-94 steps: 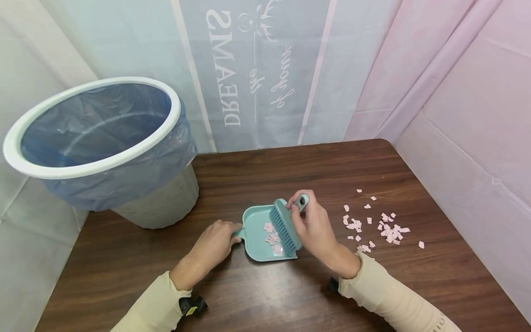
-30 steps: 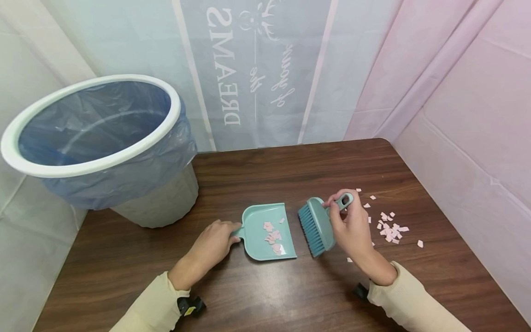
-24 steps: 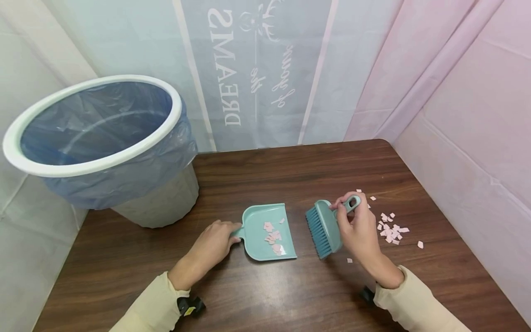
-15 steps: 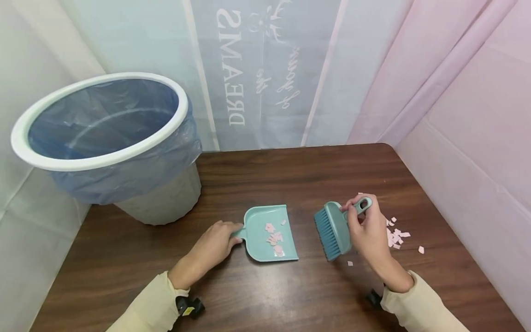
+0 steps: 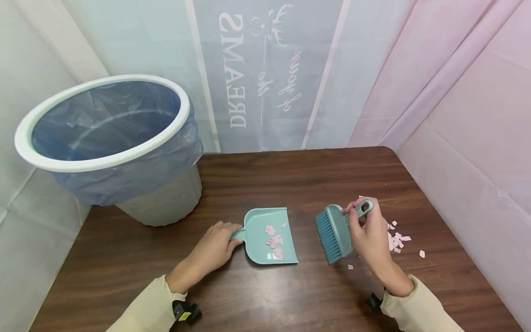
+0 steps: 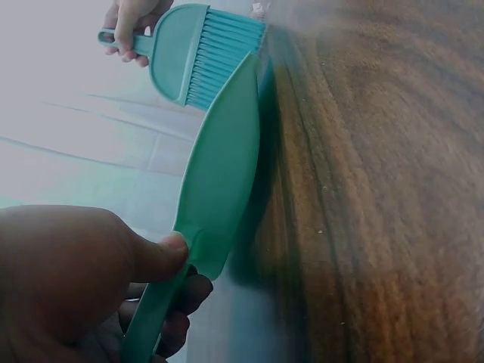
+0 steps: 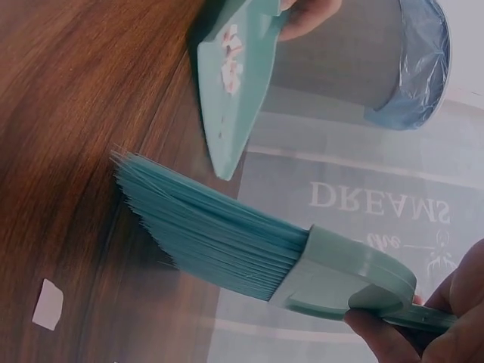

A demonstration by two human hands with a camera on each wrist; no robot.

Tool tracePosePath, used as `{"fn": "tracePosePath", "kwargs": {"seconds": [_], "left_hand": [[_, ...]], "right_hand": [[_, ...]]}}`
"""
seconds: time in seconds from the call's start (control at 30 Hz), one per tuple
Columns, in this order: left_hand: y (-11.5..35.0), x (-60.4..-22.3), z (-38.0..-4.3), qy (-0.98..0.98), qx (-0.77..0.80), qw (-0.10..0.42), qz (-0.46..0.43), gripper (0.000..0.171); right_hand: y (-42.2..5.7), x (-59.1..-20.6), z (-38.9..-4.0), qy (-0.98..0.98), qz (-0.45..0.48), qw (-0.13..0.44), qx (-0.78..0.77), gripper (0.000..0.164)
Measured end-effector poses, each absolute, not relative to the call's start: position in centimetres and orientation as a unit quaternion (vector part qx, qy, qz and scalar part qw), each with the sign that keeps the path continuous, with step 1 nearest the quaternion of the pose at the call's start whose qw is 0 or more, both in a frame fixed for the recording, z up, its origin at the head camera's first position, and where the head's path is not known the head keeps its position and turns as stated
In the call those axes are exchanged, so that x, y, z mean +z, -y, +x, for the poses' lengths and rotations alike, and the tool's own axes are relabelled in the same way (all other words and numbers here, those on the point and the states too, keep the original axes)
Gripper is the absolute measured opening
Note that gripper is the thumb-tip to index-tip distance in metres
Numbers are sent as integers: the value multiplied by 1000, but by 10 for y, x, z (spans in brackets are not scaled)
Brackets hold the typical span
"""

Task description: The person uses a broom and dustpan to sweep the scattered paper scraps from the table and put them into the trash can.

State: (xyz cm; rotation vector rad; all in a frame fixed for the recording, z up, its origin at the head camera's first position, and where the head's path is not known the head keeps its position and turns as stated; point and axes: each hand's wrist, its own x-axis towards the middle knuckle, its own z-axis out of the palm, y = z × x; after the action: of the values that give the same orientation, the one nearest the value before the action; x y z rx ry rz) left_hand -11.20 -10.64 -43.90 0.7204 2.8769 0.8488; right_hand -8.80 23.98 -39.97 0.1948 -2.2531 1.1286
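The sweeping looks partly done: a small batch of pink scraps lies in the dustpan, while more scraps are loose on the table. Most of the loose ones form a cluster beyond the right hand, which hides part of it; a single piece lies just beside the brush, and another stray sits farther right. The two hands are well apart. The left hand pinches the dustpan's handle between thumb and fingers; the right hand grips the brush's handle, its bristles facing the dustpan's open edge across a gap. Whether the bristles touch the table is hard to tell. No scraps show in the lined bin, though its bottom is hidden, so gathering the rest and emptying the dustpan are probably both left.
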Motion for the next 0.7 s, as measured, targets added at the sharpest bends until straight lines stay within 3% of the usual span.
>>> {"fn": "tracePosePath", "kwargs": {"seconds": [0.3, 0.7], "left_hand": [[111, -417, -111, -928, 261, 26, 264, 26], [135, -357, -106, -929, 244, 19, 278, 25]], "right_hand": [[-242, -399, -88, 854, 65, 297, 422, 9], [-242, -400, -89, 855, 61, 291, 425, 10]]}}
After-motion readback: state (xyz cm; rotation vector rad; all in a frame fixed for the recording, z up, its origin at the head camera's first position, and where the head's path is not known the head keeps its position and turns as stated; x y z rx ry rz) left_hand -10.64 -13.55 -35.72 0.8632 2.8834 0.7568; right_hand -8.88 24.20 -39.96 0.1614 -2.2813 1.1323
